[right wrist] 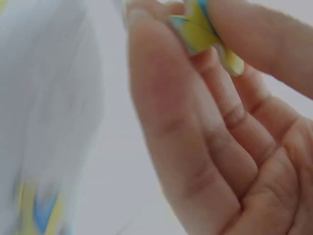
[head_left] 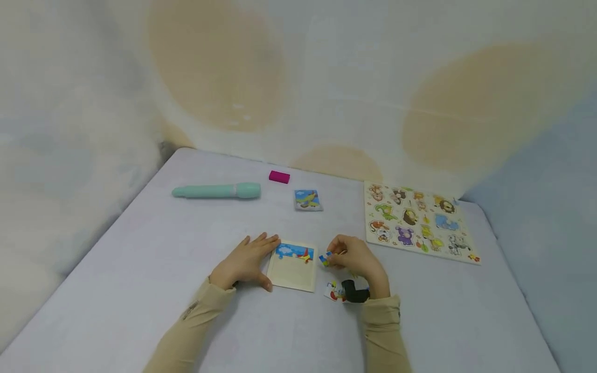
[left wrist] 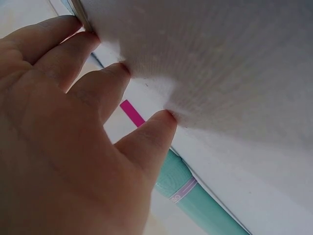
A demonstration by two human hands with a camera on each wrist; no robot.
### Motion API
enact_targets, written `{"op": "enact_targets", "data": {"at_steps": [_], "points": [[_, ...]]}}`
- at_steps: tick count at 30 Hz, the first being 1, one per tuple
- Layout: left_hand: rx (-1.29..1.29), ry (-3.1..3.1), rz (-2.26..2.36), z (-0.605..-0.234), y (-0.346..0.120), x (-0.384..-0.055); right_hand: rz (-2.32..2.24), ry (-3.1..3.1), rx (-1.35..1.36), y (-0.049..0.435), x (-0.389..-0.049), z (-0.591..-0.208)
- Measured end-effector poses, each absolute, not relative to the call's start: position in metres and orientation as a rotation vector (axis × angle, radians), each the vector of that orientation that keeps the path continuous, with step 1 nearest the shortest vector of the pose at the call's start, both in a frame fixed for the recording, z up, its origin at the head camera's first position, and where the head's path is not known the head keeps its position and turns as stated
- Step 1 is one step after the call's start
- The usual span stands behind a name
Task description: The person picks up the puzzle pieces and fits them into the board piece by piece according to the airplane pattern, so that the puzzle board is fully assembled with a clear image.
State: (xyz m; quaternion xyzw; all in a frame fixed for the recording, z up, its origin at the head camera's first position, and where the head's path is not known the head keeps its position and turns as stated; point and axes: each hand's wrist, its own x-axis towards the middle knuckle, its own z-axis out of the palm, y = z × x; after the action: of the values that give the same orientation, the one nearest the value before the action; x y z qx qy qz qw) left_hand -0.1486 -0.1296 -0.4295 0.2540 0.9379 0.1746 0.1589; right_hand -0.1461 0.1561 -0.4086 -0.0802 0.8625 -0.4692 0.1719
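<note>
My left hand [head_left: 244, 261] lies with fingers spread at the left edge of a small wooden puzzle tray [head_left: 293, 274]. In the left wrist view that hand's fingertips [left wrist: 169, 116] press down on the white table. Along the tray's top, fitted pieces [head_left: 295, 251] show blue sky, a cloud and a red and yellow shape. Just right of the tray, my right hand [head_left: 358, 259] pinches a blue and yellow-green puzzle piece [head_left: 325, 258] between thumb and fingers. The right wrist view shows this piece [right wrist: 195, 35] close up, partly covered by the thumb.
Loose puzzle pieces [head_left: 333, 291] lie under my right wrist, partly hidden. Farther back are a small airplane picture puzzle [head_left: 307, 200], a magenta block [head_left: 279, 177] and a mint-green pen-shaped toy [head_left: 216, 191]. An animal puzzle board [head_left: 420, 225] lies at the right.
</note>
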Motion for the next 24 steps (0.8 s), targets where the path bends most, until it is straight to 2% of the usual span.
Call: {"op": "enact_targets", "data": {"at_steps": [10, 24], "points": [[0.752, 2.660, 0.511, -0.429, -0.116, -0.152, -1.646, 2.298, -0.103, 0.101, -0.148, -0.421], [0.755, 2.663, 0.491, -0.427, -0.116, -0.153, -1.488, 2.351, -0.131, 0.075, -0.150, -0.432]]}}
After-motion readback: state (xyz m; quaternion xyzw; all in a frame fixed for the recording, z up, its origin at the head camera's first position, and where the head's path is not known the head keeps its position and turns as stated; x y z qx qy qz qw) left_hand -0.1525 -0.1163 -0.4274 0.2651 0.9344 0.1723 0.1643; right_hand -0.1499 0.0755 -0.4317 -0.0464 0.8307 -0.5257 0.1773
